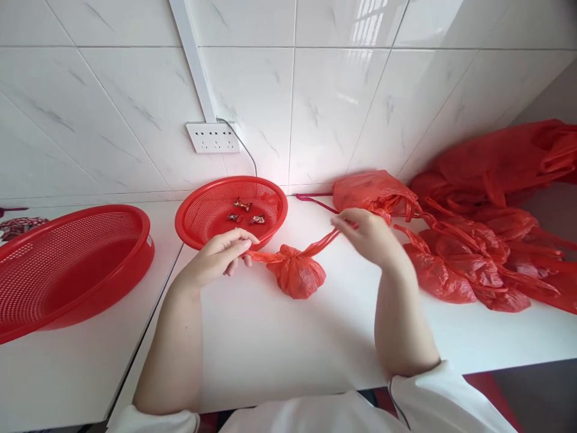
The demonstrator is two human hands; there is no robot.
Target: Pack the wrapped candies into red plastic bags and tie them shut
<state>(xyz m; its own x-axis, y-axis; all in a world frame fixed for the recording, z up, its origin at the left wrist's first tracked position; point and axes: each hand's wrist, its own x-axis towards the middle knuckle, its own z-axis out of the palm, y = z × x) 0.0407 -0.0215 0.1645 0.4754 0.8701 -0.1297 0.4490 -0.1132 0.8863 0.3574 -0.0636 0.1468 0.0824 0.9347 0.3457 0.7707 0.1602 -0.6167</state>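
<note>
Red plastic bag (300,278): because both its handles are drawn out taut from the gathered neck, a harder or uneven pull could tear the thin film; it rests on the white surface (270,361) between the hands.
Slick handles: either could slide from the fingertips if the pinch loosens.
Perforated red basket (184,225): the left hand (223,255) is right by its near rim, so a sideways tug might bump it and jostle the wrapped sweets (256,219) inside.
Left grip: thumb and fingers closed on one handle, knuckles up, forearm angled inward.
Right grip: the right hand (367,234) pinches the other handle, wrist bent inward, back of the hand up.
</note>
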